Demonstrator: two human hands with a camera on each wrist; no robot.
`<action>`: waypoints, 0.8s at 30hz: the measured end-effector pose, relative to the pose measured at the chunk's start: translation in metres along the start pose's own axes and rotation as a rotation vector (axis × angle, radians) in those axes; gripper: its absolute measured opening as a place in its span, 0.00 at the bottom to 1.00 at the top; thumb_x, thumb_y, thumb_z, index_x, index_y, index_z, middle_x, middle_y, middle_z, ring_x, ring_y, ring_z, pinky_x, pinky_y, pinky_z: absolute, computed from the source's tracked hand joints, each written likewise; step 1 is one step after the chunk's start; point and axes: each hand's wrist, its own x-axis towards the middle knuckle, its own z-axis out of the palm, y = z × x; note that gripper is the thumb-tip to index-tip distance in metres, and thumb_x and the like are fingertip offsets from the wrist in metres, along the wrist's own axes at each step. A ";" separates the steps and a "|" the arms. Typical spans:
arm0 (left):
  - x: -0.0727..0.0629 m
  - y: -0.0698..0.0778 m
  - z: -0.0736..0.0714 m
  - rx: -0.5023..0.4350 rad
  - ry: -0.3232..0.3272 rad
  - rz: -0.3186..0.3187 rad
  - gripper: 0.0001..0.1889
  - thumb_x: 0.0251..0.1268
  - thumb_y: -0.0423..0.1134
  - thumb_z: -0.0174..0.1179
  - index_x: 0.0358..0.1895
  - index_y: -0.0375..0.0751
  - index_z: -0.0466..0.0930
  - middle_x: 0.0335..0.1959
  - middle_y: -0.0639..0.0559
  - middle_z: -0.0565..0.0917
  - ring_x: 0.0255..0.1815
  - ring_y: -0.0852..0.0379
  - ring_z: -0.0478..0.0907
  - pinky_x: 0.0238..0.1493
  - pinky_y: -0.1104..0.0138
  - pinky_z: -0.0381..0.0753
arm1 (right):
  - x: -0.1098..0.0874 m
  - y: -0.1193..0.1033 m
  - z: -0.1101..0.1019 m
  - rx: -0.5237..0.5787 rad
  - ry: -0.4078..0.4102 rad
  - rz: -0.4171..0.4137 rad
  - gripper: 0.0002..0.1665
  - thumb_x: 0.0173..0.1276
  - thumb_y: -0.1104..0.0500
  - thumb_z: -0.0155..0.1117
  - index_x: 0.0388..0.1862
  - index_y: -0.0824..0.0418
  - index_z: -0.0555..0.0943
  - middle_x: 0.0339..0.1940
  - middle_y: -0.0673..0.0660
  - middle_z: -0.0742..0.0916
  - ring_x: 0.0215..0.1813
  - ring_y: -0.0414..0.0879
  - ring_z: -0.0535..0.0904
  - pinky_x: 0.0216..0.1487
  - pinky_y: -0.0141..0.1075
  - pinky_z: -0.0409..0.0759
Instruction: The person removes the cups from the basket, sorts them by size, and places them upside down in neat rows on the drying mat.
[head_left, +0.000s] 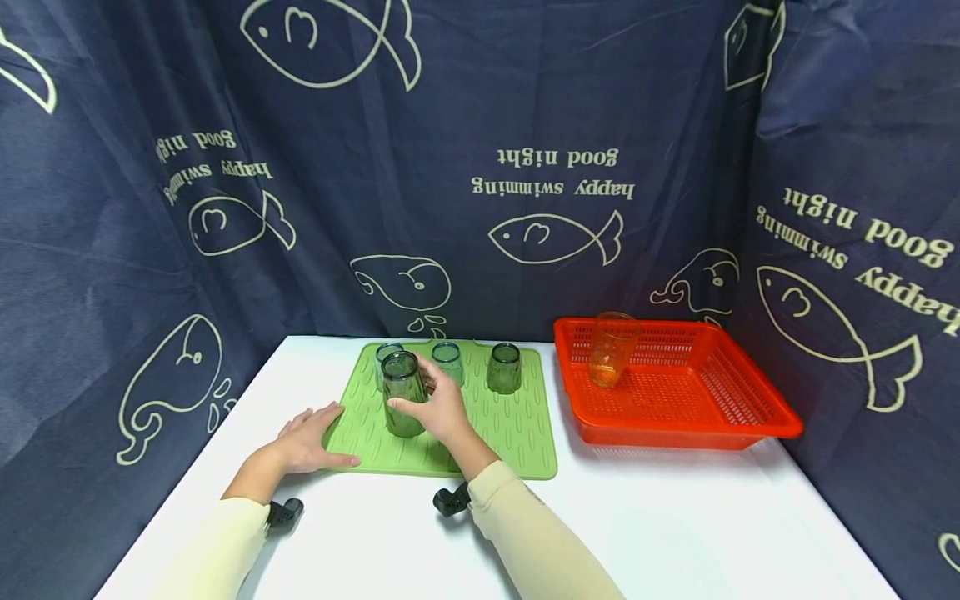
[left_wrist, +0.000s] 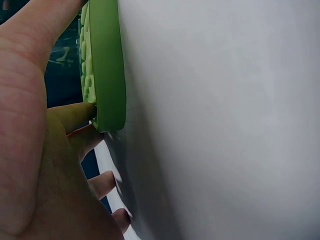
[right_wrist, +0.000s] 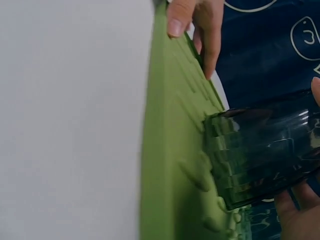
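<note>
My right hand (head_left: 442, 404) grips a tall dark green drinking glass (head_left: 403, 408) from its right side, thumb toward me. The glass stands near vertical over the left front part of a green drying mat (head_left: 487, 429); in the right wrist view its ribbed end is at the mat, and whether it touches I cannot tell. My left hand (head_left: 306, 442) lies with spread fingers at the mat's front left corner. Behind the held glass, partly hidden, is a blue-tinted glass (head_left: 382, 353). Another blue-tinted glass (head_left: 448, 360) and a short dark green glass (head_left: 504, 369) stand along the mat's back.
To the right sits a red plastic basket (head_left: 682, 435) with an amber glass (head_left: 611, 354) leaning inside at its left. The white table (head_left: 675, 517) extends in front. Dark blue printed cloth (head_left: 555, 100) hangs behind and at both sides.
</note>
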 end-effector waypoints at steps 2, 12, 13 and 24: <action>0.000 0.000 0.000 0.000 0.000 -0.001 0.60 0.48 0.69 0.72 0.77 0.31 0.60 0.79 0.29 0.61 0.77 0.18 0.52 0.74 0.27 0.51 | -0.004 0.003 0.000 0.020 -0.012 0.019 0.54 0.57 0.49 0.83 0.80 0.50 0.66 0.70 0.56 0.81 0.70 0.54 0.78 0.71 0.49 0.78; -0.001 -0.001 0.000 -0.015 -0.008 -0.007 0.61 0.48 0.70 0.72 0.78 0.31 0.59 0.79 0.29 0.60 0.77 0.18 0.51 0.74 0.27 0.49 | -0.025 0.014 -0.008 0.153 -0.019 0.058 0.52 0.61 0.52 0.80 0.80 0.55 0.65 0.78 0.53 0.73 0.78 0.55 0.70 0.77 0.51 0.71; -0.001 -0.001 0.000 -0.016 -0.006 -0.005 0.61 0.48 0.70 0.73 0.78 0.31 0.59 0.79 0.29 0.60 0.77 0.18 0.51 0.74 0.27 0.49 | -0.027 0.015 -0.010 0.173 -0.012 0.057 0.51 0.61 0.53 0.80 0.80 0.56 0.65 0.78 0.54 0.74 0.78 0.56 0.70 0.77 0.52 0.70; 0.000 -0.001 0.001 -0.022 -0.009 -0.008 0.61 0.48 0.69 0.73 0.78 0.31 0.59 0.79 0.29 0.60 0.77 0.19 0.51 0.74 0.27 0.49 | -0.042 0.022 -0.045 0.379 0.129 -0.047 0.39 0.62 0.68 0.76 0.72 0.64 0.73 0.73 0.64 0.78 0.74 0.64 0.72 0.74 0.56 0.73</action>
